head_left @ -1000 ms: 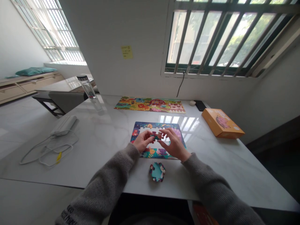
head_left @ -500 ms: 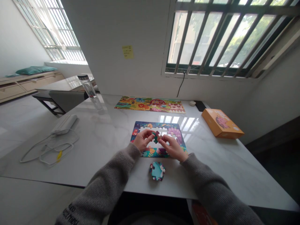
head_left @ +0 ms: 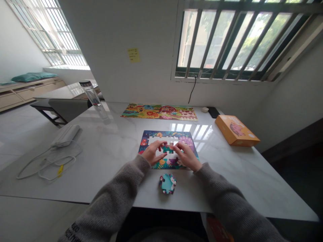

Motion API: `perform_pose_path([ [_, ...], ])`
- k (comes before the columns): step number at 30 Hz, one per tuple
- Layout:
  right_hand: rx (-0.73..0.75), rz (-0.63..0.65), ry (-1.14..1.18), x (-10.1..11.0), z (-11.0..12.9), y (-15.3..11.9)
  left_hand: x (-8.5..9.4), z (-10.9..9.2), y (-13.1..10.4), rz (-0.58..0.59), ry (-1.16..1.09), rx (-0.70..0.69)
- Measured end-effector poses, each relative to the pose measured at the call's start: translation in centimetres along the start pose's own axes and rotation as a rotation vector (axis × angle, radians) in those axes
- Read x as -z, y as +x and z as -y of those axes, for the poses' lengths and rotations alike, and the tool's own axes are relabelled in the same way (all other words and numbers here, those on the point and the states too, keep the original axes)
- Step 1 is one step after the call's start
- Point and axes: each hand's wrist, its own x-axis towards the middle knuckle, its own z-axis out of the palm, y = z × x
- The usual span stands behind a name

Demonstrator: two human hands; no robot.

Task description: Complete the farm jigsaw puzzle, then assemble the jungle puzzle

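Observation:
A green and reddish jigsaw puzzle piece (head_left: 168, 149) is held just above the jigsaw puzzle (head_left: 162, 164), whose joined border surrounds a white gap. My left hand (head_left: 152, 152) is at the piece's left side, with the index finger at its upper edge and the thumb near its lower edge. At the right end, my right hand (head_left: 187, 156) pinches the piece between thumb and fingertips. A small stack of loose puzzle pieces (head_left: 168, 183), teal on top, lies between my forearms near the table's front edge.
Behind the puzzle lies a long farm-animal picture (head_left: 159, 111). An orange box (head_left: 236, 131) stands to the right, near a black phone-like object (head_left: 213, 112) and a small white round item (head_left: 205, 109). At left are a clear bottle (head_left: 91, 94) and a white device (head_left: 66, 135) with a cable.
The held piece has been turned and now lies flatter, with its picture side facing up. My left finger and thumb have spread wider around its left side. The view has shifted slightly.

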Motion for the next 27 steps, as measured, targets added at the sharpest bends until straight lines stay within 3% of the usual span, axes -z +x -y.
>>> perform_pose_path([
  [7,0.207,-0.091,-0.195,1.0,0.5,-0.1,0.8,1.6,0.0,0.036,-0.020,0.057],
  [13,0.416,0.111,-0.295,1.1,0.3,-0.4,0.6,1.2,-0.3,0.081,-0.034,0.070],
  [21,0.424,0.159,-0.272,0.8,-0.1,-0.4,0.2,1.1,-0.6,0.153,-0.057,0.103],
  [27,0.412,0.183,-0.243,1.2,-0.1,-0.3,0.5,0.9,-0.3,0.170,0.001,0.028],
])
